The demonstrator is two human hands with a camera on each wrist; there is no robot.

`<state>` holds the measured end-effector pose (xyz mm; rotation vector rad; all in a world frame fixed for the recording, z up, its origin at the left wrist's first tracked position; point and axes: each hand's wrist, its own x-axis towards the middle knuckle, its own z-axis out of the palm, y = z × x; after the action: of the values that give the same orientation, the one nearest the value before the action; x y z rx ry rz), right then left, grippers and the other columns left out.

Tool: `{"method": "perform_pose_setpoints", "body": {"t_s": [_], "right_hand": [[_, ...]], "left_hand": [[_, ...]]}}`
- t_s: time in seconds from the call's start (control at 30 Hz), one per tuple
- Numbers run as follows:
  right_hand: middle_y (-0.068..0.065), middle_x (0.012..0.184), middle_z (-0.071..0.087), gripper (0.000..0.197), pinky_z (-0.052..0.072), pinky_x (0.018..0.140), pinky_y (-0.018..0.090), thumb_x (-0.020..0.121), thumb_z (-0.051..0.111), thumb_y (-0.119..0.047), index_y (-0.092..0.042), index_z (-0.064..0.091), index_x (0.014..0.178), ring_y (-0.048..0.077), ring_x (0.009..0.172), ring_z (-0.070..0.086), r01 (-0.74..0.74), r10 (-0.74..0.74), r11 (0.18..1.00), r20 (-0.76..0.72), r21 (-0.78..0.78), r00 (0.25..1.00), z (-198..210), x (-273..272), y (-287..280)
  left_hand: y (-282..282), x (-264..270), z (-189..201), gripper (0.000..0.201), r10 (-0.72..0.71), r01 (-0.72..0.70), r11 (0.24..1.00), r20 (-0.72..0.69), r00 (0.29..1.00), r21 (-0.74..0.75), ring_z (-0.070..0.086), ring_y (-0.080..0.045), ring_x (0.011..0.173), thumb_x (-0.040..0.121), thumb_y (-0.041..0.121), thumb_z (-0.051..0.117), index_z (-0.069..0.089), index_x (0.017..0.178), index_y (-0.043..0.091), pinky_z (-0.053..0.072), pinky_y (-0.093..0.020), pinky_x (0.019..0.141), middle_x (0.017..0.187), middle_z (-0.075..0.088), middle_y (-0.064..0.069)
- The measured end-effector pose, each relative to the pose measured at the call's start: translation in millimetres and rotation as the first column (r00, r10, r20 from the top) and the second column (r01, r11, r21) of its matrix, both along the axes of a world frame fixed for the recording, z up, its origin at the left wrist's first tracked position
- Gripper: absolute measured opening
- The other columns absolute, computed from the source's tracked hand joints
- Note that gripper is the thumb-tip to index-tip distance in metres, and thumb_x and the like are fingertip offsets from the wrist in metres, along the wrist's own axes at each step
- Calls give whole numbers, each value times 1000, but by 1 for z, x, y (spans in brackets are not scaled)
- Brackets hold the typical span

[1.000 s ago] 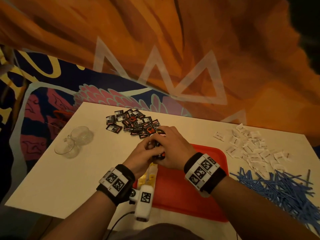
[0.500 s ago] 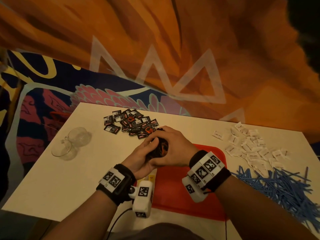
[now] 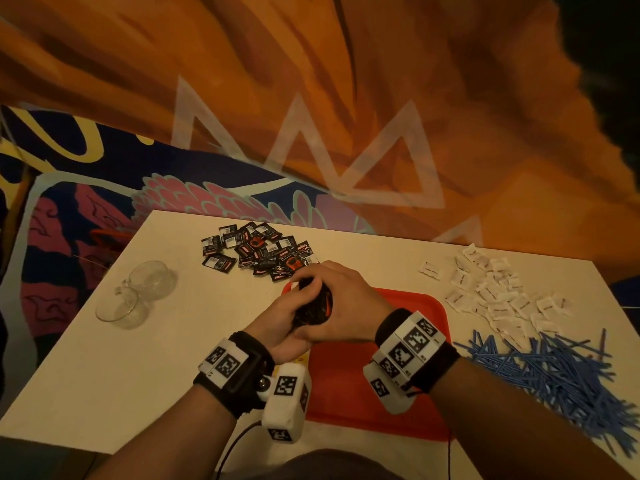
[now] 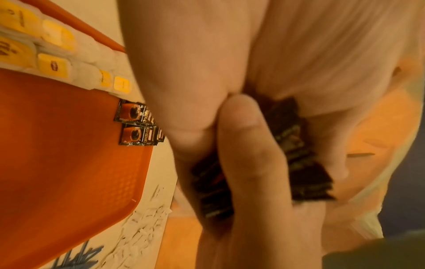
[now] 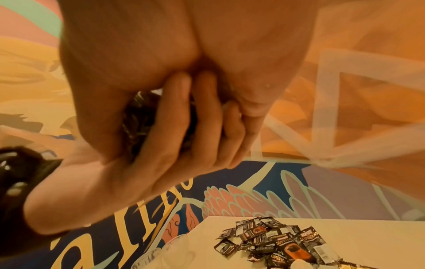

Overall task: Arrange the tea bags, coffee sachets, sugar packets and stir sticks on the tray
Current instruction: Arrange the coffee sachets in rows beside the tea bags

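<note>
Above tray (image 3: 408, 386), both hands (image 3: 322, 306) clasp sachet stack (image 3: 313, 304).

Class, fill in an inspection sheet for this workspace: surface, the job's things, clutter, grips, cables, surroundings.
Surface: pale table.
Job's things: red tray with tea bags and two coffee sachets on it; loose coffee sachet pile, sugar packets, blue stir sticks on the table.
Clutter: two glass cups.
Grips: left hand and right hand together hold a sachet stack.
Cables: black cable at near edge.
Surroundings: patterned fabric backdrop.
</note>
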<state>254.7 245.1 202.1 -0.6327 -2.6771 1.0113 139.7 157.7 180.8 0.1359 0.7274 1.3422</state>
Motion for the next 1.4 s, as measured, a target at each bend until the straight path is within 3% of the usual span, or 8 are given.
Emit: {"method": "perform_pose_setpoints", "body": {"t_s": [0.17, 0.43, 0.7, 0.83, 0.97, 1.23, 1.3, 1.4], "right_hand": [[-10, 128, 52, 83, 43, 102, 31, 64, 84, -38, -34, 42, 137, 7, 116, 48, 10, -9, 999, 21, -37, 1000, 3, 3, -3], [-13, 153, 23, 125, 31, 114, 35, 53, 87, -57, -45, 8, 150, 9, 141, 26, 39, -48, 991, -67, -131, 997, -5, 8, -6], [8, 106, 68, 35, 60, 78, 43, 78, 81, -29, -18, 64, 106, 24, 90, 70, 403, -559, 612, -11, -680, 829, -24, 23, 5], [4, 77, 68, 14, 54, 52, 24, 81, 76, -3, -7, 65, 90, 14, 63, 68, 408, -594, 617, -58, -674, 803, -27, 25, 2], [14, 85, 73, 14, 60, 65, 37, 78, 78, -3, -7, 68, 88, 27, 75, 71, 401, -571, 621, -38, -674, 820, -36, 29, 2], [20, 89, 68, 15, 49, 48, 20, 81, 75, -5, -9, 63, 89, 20, 66, 64, 275, -439, 435, 65, -858, 896, -67, 50, -5], [24, 91, 66, 15, 48, 48, 20, 82, 76, -6, -6, 62, 88, 18, 64, 64, 290, -446, 430, 78, -855, 892, -77, 56, -6], [16, 87, 69, 21, 50, 49, 20, 83, 74, -6, 4, 64, 99, 13, 63, 66, 301, -463, 390, 97, -870, 881, -90, 63, -7]], "left_hand": [[3, 3, 6, 66, -11, 3, 998, -110, 994, -70, 64, -23, 111, 81, 44, 60, 53, 136, 8, 48, -35, 99, 115, 65, -13], [8, -8, 15, 50, -78, 71, 997, -277, 958, -33, 70, -27, 101, 88, 22, 65, 54, 133, 4, 60, -37, 84, 112, 69, -18], [18, -10, -5, 38, 55, -77, 997, -497, 866, -23, 64, -43, 114, 92, 0, 61, 57, 130, -2, 53, -56, 96, 124, 64, -29], [21, -1, -12, 41, 127, -154, 988, -648, 751, 16, 64, -39, 115, 87, -6, 67, 61, 126, 5, 48, -60, 101, 120, 68, -22], [21, 3, -13, 51, 202, -228, 972, -669, 715, 49, 64, -33, 117, 76, 7, 78, 63, 124, 18, 49, -56, 103, 124, 66, -19], [8, 18, -31, 56, 207, -49, 978, -969, 138, 202, 68, -15, 93, 81, -5, 67, 65, 107, 44, 56, -35, 86, 97, 71, 6], [6, 25, -39, 45, 190, -129, 978, -954, 232, 163, 67, -14, 96, 82, 2, 73, 65, 111, 36, 55, -35, 90, 100, 71, 6], [4, 31, -43, 25, 174, -298, 953, -700, 693, -59, 70, -23, 98, 86, 13, 72, 67, 110, 16, 57, -41, 88, 102, 74, -7]]}}
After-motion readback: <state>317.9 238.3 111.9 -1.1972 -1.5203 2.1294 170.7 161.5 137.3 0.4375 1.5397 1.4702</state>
